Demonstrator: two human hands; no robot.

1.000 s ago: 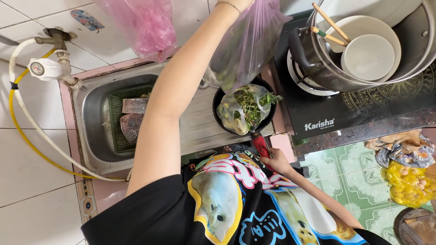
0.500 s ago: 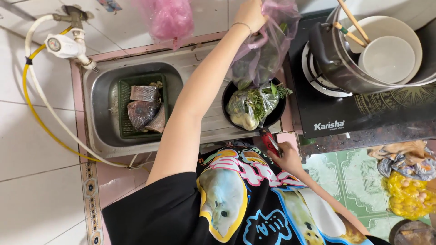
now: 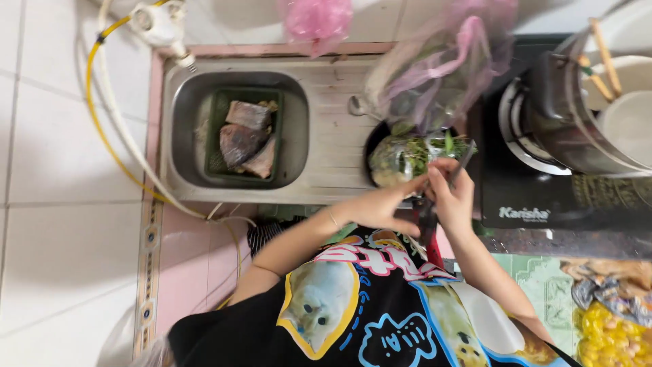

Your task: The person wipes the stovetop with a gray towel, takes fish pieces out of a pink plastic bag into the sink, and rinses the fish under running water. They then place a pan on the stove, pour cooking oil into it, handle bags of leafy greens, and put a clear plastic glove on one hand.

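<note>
A dark pan (image 3: 401, 160) full of green herbs (image 3: 414, 153) sits on the ribbed drainboard at the right end of the steel sink unit (image 3: 326, 129), just left of the black stove (image 3: 543, 197). Above it hangs a clear plastic bag (image 3: 441, 75) with pink handles and more greens inside, its lower end dipping towards the pan. Both hands meet at the pan's near rim: the left hand (image 3: 380, 204) reaches in from the left with its fingers stretched towards the herbs, touching the right hand; whether they pinch anything cannot be told. The right hand (image 3: 451, 197) comes up from the near side, fingers curled and clamped on a thin dark tool (image 3: 462, 163) that points up to the right over the pan; below the hands a dark and red handle (image 3: 429, 234) runs down towards the body. To the left, the sink basin holds a green basket (image 3: 244, 136) with pieces of raw fish (image 3: 244, 136). A yellow hose (image 3: 115, 136) and a white tap (image 3: 159, 24) lie at the far left, and a pink bag (image 3: 318, 20) hangs at the far wall. On the stove stands a big metal pot (image 3: 577, 115) holding white bowls (image 3: 628, 109) and chopsticks (image 3: 604, 58). At the near right lies a bag of yellow things (image 3: 611, 333). Both forearms bend inward, elbows near the patterned black shirt (image 3: 367, 306).
</note>
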